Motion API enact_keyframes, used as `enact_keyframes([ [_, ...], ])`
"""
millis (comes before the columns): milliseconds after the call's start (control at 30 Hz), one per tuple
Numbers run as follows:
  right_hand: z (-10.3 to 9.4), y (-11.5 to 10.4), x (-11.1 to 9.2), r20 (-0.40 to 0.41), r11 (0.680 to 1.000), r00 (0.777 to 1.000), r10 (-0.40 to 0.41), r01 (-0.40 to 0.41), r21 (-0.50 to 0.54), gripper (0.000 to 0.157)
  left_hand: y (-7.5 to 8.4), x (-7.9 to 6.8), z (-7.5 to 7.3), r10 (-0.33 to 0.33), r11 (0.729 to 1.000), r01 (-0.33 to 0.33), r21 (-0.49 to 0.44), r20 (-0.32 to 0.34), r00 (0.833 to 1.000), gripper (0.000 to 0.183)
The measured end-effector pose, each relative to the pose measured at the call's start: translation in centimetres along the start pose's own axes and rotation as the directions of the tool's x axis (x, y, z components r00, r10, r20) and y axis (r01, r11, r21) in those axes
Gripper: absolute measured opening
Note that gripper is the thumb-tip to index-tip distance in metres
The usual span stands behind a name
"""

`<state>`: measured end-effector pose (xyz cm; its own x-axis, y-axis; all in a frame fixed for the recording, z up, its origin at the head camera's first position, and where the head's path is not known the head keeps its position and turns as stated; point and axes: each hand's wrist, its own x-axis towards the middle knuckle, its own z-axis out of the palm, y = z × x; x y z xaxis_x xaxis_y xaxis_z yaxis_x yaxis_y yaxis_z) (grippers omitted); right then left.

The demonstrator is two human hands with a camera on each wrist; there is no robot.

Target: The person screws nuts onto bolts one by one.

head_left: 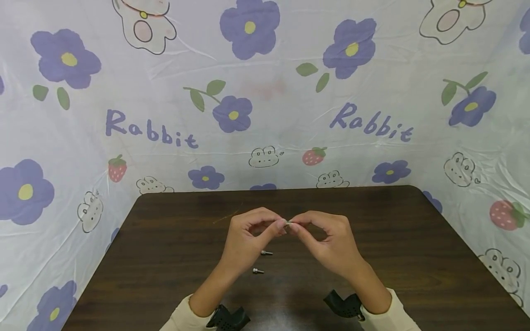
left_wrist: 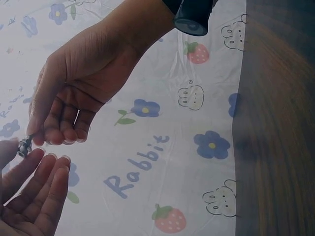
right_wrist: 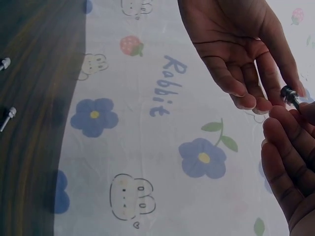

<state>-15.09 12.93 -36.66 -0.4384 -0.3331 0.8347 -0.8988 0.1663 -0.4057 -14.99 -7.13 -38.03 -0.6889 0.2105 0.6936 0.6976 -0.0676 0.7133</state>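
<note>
Both hands meet above the dark table, fingertip to fingertip, at a small metal screw (head_left: 287, 224). My left hand (head_left: 248, 236) pinches the head end between thumb and forefinger; in the left wrist view ringed parts of the screw (left_wrist: 24, 147) show between those fingertips. From the other side, my right hand (head_left: 333, 239) pinches the thin shank. The right wrist view shows the dark head of the screw (right_wrist: 287, 92) beside the left fingertips, its shank running into the right fingers (right_wrist: 280, 169). Fingertips partly cover the screw.
Two similar screws, a farther one (head_left: 267, 253) and a nearer one (head_left: 258, 271), lie on the brown wooden table (head_left: 165, 257) below the left hand. A white patterned cloth (head_left: 281, 119) hangs behind and along both sides. Black wrist devices sit at each cream sleeve.
</note>
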Motion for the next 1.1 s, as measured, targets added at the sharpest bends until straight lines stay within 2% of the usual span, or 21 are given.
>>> enact_keyframes([
  [133, -0.05, 0.01, 0.03, -0.024, 0.999, 0.999, -0.027, 0.026, -0.023, 0.005, 0.02, -0.04, -0.06, -0.004, 1.000, 0.005, -0.021, 0.008, 1.000, 0.009],
  [333, -0.23, 0.05, 0.01, -0.039, 0.999, 0.999, -0.017, 0.015, -0.049, 0.007, 0.10, -0.02, -0.25, 0.037, 0.999, -0.038, 0.037, 0.034, 0.999, 0.029],
  [433, -0.24, 0.10, 0.01, -0.037, 0.999, 0.999, -0.024, 0.022, -0.050, 0.005, 0.13, -0.01, -0.19, 0.056, 0.997, -0.058, 0.047, 0.031, 0.998, 0.030],
  [600, -0.13, 0.09, -0.03, -0.028, 0.999, 0.999, -0.030, 0.029, -0.036, 0.011, -0.01, -0.01, -0.10, 0.072, 0.996, -0.073, 0.056, 0.017, 0.997, 0.027],
  [767, -0.05, 0.04, 0.04, -0.028, 0.999, 0.999, -0.040, 0.039, -0.032, 0.005, 0.01, 0.01, -0.11, 0.065, 0.996, -0.066, 0.056, 0.013, 0.998, 0.023],
  [900, -0.07, -0.05, 0.06, -0.027, 0.999, 0.999, -0.040, 0.039, -0.022, 0.008, 0.06, -0.01, -0.12, 0.047, 0.999, -0.048, 0.022, 0.021, 0.999, 0.016],
  [1100, 0.03, -0.12, 0.08, -0.019, 0.999, 0.999, -0.027, 0.027, -0.017, 0.008, 0.05, 0.02, -0.18, -0.016, 1.000, 0.016, -0.009, 0.026, 1.000, 0.009],
])
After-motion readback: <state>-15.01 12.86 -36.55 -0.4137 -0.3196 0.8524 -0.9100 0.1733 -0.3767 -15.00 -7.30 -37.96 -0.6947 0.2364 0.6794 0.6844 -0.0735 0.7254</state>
